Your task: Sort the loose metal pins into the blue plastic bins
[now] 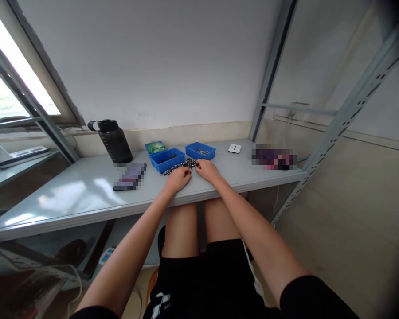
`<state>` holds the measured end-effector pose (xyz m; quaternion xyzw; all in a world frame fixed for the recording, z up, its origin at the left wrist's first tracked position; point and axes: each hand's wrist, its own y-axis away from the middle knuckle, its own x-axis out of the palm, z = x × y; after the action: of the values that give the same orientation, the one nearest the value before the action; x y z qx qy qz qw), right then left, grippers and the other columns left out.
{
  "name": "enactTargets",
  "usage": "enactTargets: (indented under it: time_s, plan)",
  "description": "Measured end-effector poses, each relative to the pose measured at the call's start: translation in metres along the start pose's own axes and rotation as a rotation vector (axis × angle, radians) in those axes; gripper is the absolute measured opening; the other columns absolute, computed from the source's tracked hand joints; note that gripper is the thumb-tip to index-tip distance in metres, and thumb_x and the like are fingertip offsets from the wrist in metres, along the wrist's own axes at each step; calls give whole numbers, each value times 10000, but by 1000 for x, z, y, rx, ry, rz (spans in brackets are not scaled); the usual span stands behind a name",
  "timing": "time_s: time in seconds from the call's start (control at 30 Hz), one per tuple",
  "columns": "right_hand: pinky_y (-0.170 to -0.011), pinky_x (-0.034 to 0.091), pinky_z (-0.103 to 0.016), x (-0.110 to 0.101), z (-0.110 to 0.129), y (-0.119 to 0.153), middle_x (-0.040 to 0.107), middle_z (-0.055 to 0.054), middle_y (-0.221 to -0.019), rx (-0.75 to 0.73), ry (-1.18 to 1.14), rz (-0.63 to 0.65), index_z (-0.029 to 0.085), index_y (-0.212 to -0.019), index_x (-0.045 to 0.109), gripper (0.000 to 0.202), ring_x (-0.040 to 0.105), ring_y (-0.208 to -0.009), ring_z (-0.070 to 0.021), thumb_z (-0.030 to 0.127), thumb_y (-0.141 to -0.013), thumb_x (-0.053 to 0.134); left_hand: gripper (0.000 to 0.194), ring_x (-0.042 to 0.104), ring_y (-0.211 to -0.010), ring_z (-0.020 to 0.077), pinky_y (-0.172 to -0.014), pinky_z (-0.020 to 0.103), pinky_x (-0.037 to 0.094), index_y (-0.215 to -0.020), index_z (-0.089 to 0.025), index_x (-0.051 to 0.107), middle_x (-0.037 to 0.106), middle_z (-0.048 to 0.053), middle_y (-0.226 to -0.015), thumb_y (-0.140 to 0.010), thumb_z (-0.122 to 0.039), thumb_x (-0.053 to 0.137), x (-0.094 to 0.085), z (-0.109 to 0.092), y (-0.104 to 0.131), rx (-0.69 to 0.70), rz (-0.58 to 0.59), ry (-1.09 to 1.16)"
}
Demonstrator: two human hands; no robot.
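Observation:
A loose pile of thin, pin-like metal pieces [188, 163], some dark and some shiny, lies on the table in front of two blue bins. At the pile's near edge rests my left hand [178, 179], its fingers curled together; what they hold, if anything, is too small to make out. My right hand [207, 170] touches the right side of the pile, thumb and fingers drawn together in a pinch. The left blue bin [159, 165] contains dark small parts. Shiny pin-like pieces lie in the right blue bin [210, 153].
Behind the left bin is a blue container [148, 148] with green contents. A black bottle [117, 144] and a blurred phone-like object [130, 177] are on the left. To the right are a white square item [234, 149] and a blurred purple object [269, 158]. Metal shelf posts [271, 75] frame the table.

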<state>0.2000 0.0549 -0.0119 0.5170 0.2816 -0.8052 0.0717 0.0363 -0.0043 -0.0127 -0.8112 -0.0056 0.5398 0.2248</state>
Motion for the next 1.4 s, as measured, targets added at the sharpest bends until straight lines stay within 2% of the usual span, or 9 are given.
enactTargets:
  time_s: [1.0,1.4]
  plan:
    - [-719,389,-235,0,-1,1,678,-81,-1005,-7,17,-4,174,-971,633,156,601,-896,-177,197,-887,503,210,624,-914,182,-838,401,515,-999,-142,626,652,60,-1009,-922,-321,547,1,1,-1,7,15,-31]
    - [-738,397,-244,2,-2,0,672,-88,-1002,-3,24,-19,174,-971,633,159,598,-898,-187,237,-895,509,213,622,-926,185,-844,406,513,-1005,-142,625,650,62,-1016,-921,-322,549,1,1,-1,9,18,-32]
